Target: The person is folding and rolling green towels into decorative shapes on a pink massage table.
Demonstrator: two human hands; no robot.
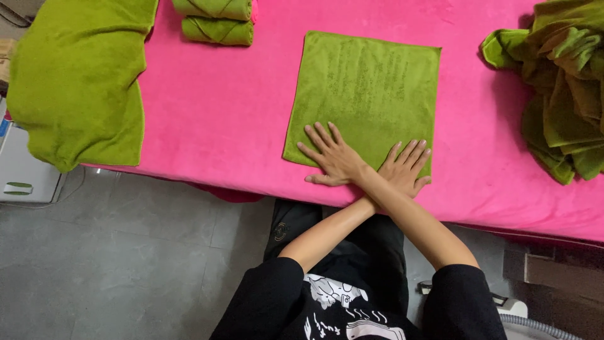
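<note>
A towel-folding workroom (grey tiled floor (126,252)): pink-covered table (214,113), green towel pile (566,94).

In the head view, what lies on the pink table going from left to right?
Draped green towel hanging over the left edge → two rolled green towels → flat green towel with both hands crossed on its near edge → heap of crumpled green towels, all on the pink table.

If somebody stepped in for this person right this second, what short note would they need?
Arms are crossed at the wrists. Right hand lies flat on the near left part of the spread green towel; left hand lies flat on its near right part. Both palms open, gripping nothing.
Done: two rolled towels at the far edge.
Left: this towel lies flat, unfolded; a heap of loose towels sits at right; another green cloth drapes the left end.
</note>
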